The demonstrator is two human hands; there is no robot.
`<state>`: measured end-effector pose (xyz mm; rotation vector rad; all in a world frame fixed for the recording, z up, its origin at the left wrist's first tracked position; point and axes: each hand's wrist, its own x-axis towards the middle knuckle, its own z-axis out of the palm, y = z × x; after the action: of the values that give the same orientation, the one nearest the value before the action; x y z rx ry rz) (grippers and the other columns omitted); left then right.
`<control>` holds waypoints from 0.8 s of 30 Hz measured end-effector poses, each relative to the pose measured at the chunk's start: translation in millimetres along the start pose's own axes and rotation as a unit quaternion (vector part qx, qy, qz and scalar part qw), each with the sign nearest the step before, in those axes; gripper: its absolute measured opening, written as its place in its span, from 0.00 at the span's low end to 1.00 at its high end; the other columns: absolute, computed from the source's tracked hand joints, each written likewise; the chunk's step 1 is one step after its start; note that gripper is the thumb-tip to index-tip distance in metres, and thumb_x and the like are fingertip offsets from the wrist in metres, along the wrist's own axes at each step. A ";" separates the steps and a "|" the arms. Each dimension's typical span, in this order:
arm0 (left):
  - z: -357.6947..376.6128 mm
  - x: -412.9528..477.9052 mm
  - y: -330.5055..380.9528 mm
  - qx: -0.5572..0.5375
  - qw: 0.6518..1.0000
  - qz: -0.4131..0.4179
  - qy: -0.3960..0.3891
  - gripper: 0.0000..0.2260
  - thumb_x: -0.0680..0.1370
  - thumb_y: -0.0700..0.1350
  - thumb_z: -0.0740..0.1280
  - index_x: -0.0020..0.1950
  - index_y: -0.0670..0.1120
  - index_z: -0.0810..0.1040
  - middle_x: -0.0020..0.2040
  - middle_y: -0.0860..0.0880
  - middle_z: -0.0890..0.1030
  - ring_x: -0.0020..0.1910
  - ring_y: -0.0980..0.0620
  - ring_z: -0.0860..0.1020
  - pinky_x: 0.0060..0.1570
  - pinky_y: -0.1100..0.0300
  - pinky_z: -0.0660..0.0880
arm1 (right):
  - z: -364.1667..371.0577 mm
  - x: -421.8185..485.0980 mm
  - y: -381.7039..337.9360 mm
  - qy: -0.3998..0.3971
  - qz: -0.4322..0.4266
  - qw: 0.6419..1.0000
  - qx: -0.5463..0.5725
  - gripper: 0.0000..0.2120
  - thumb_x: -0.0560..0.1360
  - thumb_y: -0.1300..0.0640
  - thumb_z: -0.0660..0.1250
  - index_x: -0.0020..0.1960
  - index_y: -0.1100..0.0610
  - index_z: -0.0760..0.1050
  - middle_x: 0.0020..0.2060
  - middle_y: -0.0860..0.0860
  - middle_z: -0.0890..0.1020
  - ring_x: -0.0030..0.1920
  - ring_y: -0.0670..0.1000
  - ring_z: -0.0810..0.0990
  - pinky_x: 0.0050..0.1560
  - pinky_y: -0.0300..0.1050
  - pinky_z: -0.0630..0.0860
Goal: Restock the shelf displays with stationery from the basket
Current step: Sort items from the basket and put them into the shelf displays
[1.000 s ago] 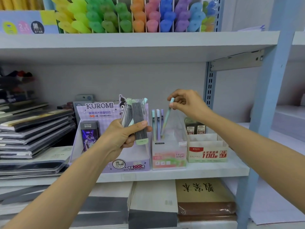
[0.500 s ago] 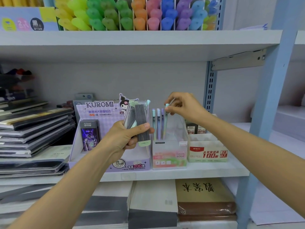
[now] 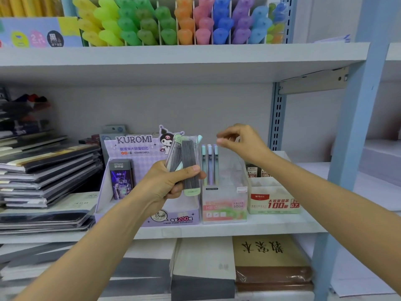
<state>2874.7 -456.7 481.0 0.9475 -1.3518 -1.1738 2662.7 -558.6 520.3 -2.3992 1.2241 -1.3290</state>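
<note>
The left hand [image 3: 167, 187] grips a small fan of clear lead cases [image 3: 189, 166] filled with dark leads, thumb pressed across the front of them and fingers curled behind, with the pale green end caps sticking out below the thumb. Directly behind that grip stands the purple Kuromi display box [image 3: 134, 148], and left of the grip, inside that box, a single dark purple case [image 3: 121, 179] stands upright. Just right of the held cases, three pastel pencils [image 3: 209, 161] stand upright at the back left of a clear display box [image 3: 225, 205] marked Fruit Soda. The right hand [image 3: 243, 142] hovers above and slightly right of those pencils, holding nothing; its fingertips [image 3: 219, 136] are loosely bent, thumb and forefinger a little apart, just above the rightmost pencil's top without touching it. Below the right wrist sits a white box of refills [image 3: 273, 203] printed with red numbers. All three boxes rest side by side on the grey shelf [image 3: 282, 227]. Well left of the left hand lies a stack of dark notebooks [image 3: 43, 168], and above both hands a row of coloured highlighters [image 3: 184, 25] fills the upper shelf.
</note>
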 end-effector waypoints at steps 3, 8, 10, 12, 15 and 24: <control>4.9 -0.5 1.5 0.011 1.000 0.005 -0.007 0.11 0.68 0.45 0.74 0.46 0.41 0.79 0.47 0.37 0.85 0.19 0.57 0.59 0.20 0.68 0.57 | -9.0 -10.3 -20.1 0.014 0.018 0.985 0.172 0.11 0.75 0.50 0.69 0.52 0.56 0.79 0.41 0.49 0.83 0.37 0.41 0.78 0.38 0.33 0.73; 26.2 0.3 1.2 0.023 0.999 0.025 -0.022 0.13 0.65 0.47 0.76 0.45 0.42 0.81 0.45 0.37 0.85 0.18 0.57 0.59 0.20 0.69 0.57 | -6.2 -30.0 -49.1 -0.075 0.026 0.961 0.263 0.14 0.71 0.53 0.74 0.50 0.55 0.73 0.37 0.49 0.79 0.31 0.46 0.77 0.28 0.39 0.70; 31.6 -1.1 1.7 0.019 0.999 0.030 -0.021 0.16 0.64 0.49 0.76 0.45 0.41 0.80 0.45 0.38 0.85 0.18 0.58 0.59 0.20 0.69 0.58 | -9.7 -34.0 -50.9 -0.074 0.022 0.957 0.280 0.12 0.73 0.57 0.73 0.53 0.57 0.73 0.37 0.51 0.79 0.32 0.46 0.77 0.30 0.39 0.72; 33.2 -3.3 3.0 -0.001 0.999 0.034 -0.027 0.17 0.64 0.50 0.76 0.46 0.41 0.80 0.45 0.38 0.85 0.18 0.58 0.58 0.19 0.68 0.57 | -16.7 -37.3 -48.0 -0.069 0.020 0.948 0.309 0.10 0.75 0.60 0.70 0.54 0.60 0.74 0.38 0.54 0.80 0.33 0.46 0.78 0.33 0.38 0.74; 35.7 -5.8 2.8 -0.026 0.999 0.029 -0.035 0.15 0.66 0.48 0.74 0.44 0.40 0.77 0.35 0.46 0.82 0.19 0.59 0.58 0.18 0.69 0.57 | -24.2 -42.7 -41.6 -0.043 0.029 0.939 0.339 0.08 0.76 0.63 0.69 0.54 0.61 0.75 0.43 0.56 0.81 0.35 0.45 0.79 0.36 0.39 0.76; 53.8 2.5 1.1 -0.045 0.995 0.043 0.074 0.05 0.75 0.39 0.71 0.40 0.41 0.78 0.23 0.50 0.66 0.17 0.57 0.58 0.17 0.68 0.57 | -44.5 -61.2 -21.1 -0.078 -0.009 0.958 0.275 0.12 0.75 0.63 0.69 0.58 0.59 0.81 0.60 0.50 0.80 0.52 0.44 0.81 0.50 0.37 0.79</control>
<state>2821.2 -451.6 485.0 0.8842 -1.1994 -1.0688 2624.2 -490.2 517.3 -2.0638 0.6748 -1.2491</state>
